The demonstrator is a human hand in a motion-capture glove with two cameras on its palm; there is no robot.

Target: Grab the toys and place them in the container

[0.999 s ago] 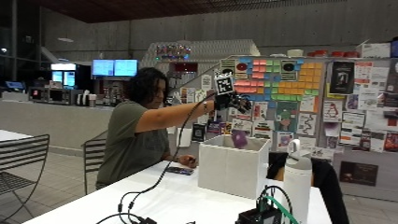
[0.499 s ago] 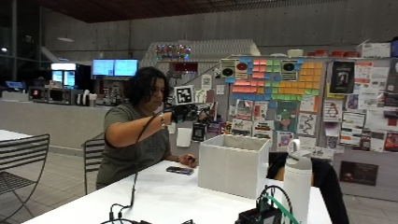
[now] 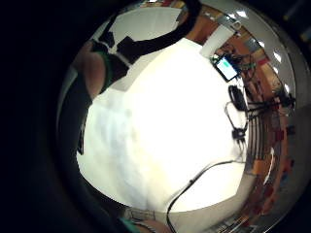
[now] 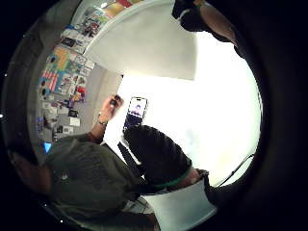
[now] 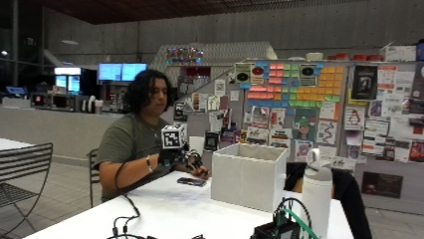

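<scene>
Lowered from chest height, the gloved right hand (image 5: 180, 158) now hovers low over the tabletop (image 5: 172, 209) beside the white container (image 5: 249, 175), near a phone (image 5: 191, 181); whether its fingers hold anything I cannot tell.

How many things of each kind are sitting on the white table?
White box: 1
Phone: 1
White bottle: 1
Black gadget with wires: 1
Total: 4
No toys show on the table. Whether any are inside the box cannot be seen.
</scene>
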